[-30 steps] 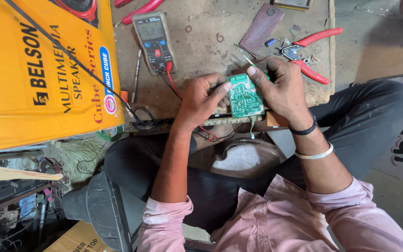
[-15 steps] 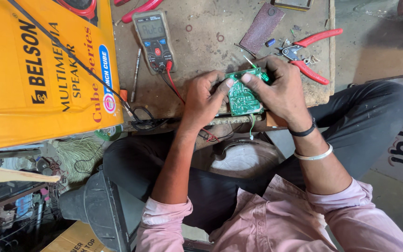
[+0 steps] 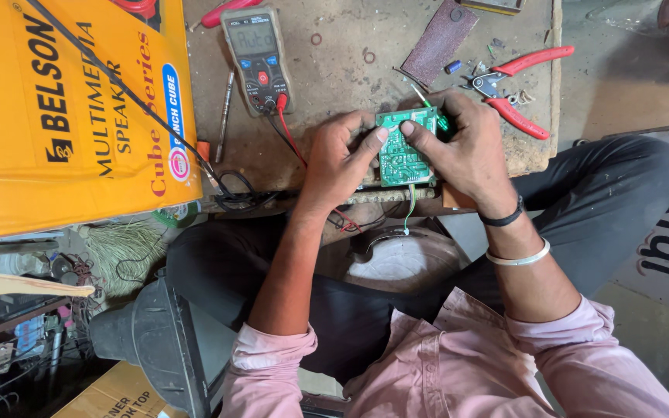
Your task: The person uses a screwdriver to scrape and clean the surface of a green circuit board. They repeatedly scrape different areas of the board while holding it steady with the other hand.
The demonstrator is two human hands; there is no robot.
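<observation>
Both hands have barely shifted since half a second ago, the green circuit board [image 3: 403, 152] tipped slightly flatter between them. Nearest the camera, pink sleeves and dark trousers frame a round metal pan [image 3: 404, 263] on the floor. Above it, at the worn workbench [image 3: 334, 70] near edge, the left hand [image 3: 338, 159] pinches the board's left side while the right hand [image 3: 462, 147] grips its right side, thumbs pressed on its face. Farther back lie a multimeter [image 3: 255, 56] with red lead, sandpaper [image 3: 439, 40] and red-handled pliers [image 3: 516, 89]; a yellow speaker carton [image 3: 63, 116] fills the left
</observation>
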